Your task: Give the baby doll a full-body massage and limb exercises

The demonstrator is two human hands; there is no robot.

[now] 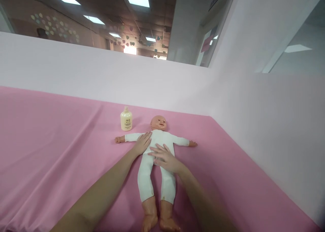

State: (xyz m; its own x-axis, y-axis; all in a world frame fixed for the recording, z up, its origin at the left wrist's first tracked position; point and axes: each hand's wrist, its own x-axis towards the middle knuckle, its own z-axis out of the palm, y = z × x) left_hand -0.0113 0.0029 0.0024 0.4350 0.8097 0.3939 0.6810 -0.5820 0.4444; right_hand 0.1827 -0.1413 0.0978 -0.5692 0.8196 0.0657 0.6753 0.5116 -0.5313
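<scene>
fingers of the left hand lie flat and spread on the doll. they rest on its chest, near the shoulder and the arm that points to the bottle. they are open. they grip nothing.

fingers of the right hand are open too. they lie flat across the doll's tummy, a bit lower than the left hand. the two hands are close, but they do not seem to touch each other.

the doll lies on its back on the pink sheet. its arms stick out to both sides. its legs point back at the person, with bare feet near the low edge of the view. it wears a white suit, and the suit is on and closed.

the bottle is pale yellow. it stands up just beside the doll's head, near the white wall. its top is on. no hand is near it.

how far along is the work? it looks early or in the middle. both hands press or rub the doll through the suit. i see no cream on the hands or on the doll, but they are small in the view, so i cannot be sure. the bottle looks not used yet. the legs, arms and head have no hand on them now.
</scene>
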